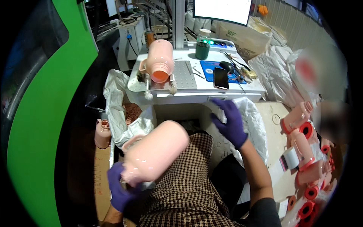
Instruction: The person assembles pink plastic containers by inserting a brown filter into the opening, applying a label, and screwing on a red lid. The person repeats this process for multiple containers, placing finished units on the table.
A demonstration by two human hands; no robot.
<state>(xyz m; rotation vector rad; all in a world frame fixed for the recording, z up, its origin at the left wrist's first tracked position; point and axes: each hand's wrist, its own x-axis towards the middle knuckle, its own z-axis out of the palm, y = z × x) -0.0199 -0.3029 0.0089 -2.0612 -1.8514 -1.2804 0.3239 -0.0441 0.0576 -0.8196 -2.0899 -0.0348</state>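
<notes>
My left hand (121, 189), in a purple glove, is closed round the narrow neck of a pale pink plastic jug (160, 151). The jug lies tilted over my lap, its base up and to the right, with a loop handle on its upper left side. My right hand (231, 123), also gloved in purple, is raised near the front edge of the bench, fingers apart and holding nothing. On the bench ahead, a second pink jug (160, 56) rests on a metal fixture plate (184, 75), its open mouth facing me.
On the white bench (242, 90) are a phone (221, 78), a blue mat (207, 70), hand tools and a green-filled bottle (202, 49). White sacks stand below it. One pink jug (102, 134) stands at left; several pink jugs (302, 149) with red parts lie at right. A green panel (41, 113) rises at far left.
</notes>
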